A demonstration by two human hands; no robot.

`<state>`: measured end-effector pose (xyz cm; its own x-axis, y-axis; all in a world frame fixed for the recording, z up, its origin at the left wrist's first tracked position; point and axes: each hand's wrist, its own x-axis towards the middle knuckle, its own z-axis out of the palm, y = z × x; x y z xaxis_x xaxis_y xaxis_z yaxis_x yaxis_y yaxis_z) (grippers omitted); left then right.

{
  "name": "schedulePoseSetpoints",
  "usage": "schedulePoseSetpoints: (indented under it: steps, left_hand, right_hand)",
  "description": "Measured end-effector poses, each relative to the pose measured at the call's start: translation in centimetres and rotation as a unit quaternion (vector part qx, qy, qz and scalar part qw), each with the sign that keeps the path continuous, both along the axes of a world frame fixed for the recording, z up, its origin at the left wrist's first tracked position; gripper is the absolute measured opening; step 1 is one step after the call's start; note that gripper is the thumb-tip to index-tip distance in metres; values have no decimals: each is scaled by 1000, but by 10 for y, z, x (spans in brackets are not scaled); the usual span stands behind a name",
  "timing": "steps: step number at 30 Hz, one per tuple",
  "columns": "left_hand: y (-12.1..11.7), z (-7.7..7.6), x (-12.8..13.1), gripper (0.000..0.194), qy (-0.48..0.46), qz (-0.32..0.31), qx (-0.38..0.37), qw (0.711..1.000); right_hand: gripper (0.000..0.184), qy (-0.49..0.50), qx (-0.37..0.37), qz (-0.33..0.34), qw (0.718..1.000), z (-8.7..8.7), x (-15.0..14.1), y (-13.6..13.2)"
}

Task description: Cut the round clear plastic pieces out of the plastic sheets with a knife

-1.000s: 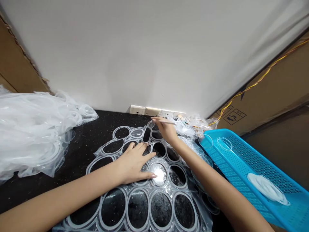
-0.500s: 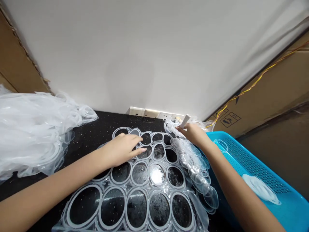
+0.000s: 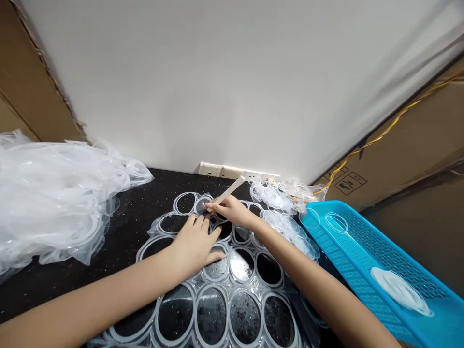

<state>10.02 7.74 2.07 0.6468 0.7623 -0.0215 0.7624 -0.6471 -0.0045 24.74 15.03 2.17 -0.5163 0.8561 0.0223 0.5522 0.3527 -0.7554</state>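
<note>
A clear plastic sheet (image 3: pixel 228 309) with rows of oval cutouts edged in frosted white lies on the black speckled counter. My left hand (image 3: pixel 195 244) rests palm down on it, fingers spread, holding nothing. Pinched in my right hand (image 3: pixel 234 210) is a slim, flat white stick (image 3: pixel 232 187), slanting up to the right. Its lower end is hidden by my fingers, near a greyish oval at the sheet's far edge. Right of the sheet lie loose clear oval pieces (image 3: pixel 284 224), partly behind my right forearm.
A blue perforated basket (image 3: pixel 344 258) stands at right, with a white stack of ovals (image 3: pixel 400 292) inside. Thin ring scraps (image 3: pixel 273 195) lie by the wall. Crumpled plastic sheets (image 3: pixel 54 193) are heaped at left. Sockets (image 3: pixel 230 172), a yellow cable (image 3: pixel 384 133) and cardboard (image 3: pixel 409 145) border the counter.
My right hand has moved left with the stick, from above the scraps to the sheet's far part. My left hand has shifted nearer to me. The view has moved slightly.
</note>
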Motion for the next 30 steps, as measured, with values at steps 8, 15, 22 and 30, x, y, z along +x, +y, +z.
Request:
schedulePoseSetpoints:
  steps: [8, 15, 22, 30]
  left_hand:
    - [-7, -1, 9, 68, 30, 37, -38, 998]
    - [-9, 2, 11, 69, 52, 51, -60, 996]
    - [-11, 2, 11, 69, 48, 55, -68, 995]
    - [-9, 11, 8, 64, 2, 53, -103, 993]
  right_hand:
    - [31, 15, -6, 27, 999, -3, 8, 3]
    - [24, 12, 4, 42, 999, 0, 5, -1]
    - [25, 9, 24, 53, 998, -2, 6, -1]
    - [20, -7, 106, 86, 991, -5, 5, -10]
